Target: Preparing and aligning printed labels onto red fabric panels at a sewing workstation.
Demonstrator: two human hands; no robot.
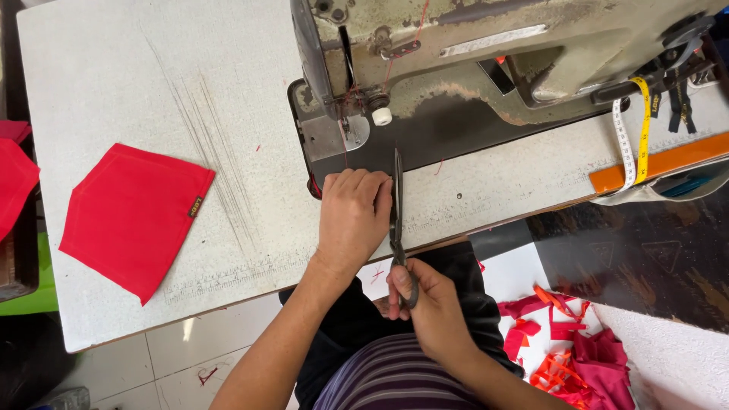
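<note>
My right hand (425, 304) is closed around the handles of dark scissors (396, 205), whose blades point away from me toward the sewing machine (486, 53). My left hand (353, 216) lies palm down on the table just left of the blades, fingers curled, over a bit of red fabric (314, 185) that is mostly hidden under it. A finished red fabric piece (133, 216) with a small dark label lies flat on the white table (137, 91) to the left.
A yellow and white measuring tape (634, 133) hangs over the machine's right side beside an orange strip. Red and orange fabric scraps (566, 345) lie on the floor at the right. More red cloth (11, 178) sits at the left edge.
</note>
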